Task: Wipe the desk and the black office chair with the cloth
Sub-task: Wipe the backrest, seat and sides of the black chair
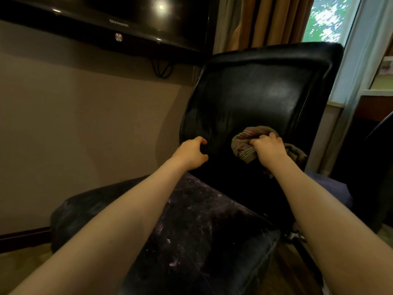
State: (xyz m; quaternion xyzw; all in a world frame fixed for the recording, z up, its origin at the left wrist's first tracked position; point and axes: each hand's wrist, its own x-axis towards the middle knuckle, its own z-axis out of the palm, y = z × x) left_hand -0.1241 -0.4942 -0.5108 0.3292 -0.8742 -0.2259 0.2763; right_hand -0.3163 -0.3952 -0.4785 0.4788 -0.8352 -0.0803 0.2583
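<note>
The black office chair [255,90] fills the middle of the view, its shiny backrest upright and its worn, flaking seat [191,220] below my arms. My right hand [268,146] grips a bunched olive-brown striped cloth [244,143] and presses it against the lower part of the backrest. My left hand [192,153] curls its fingers round the backrest's lower left edge. Part of the cloth hangs out to the right of my right hand.
A black television [119,22] hangs on the beige wall [85,124] at upper left, with cables below it. Brown curtains [274,20] and a window [327,18] stand behind the chair. Dark wooden furniture [374,111] is at the right edge.
</note>
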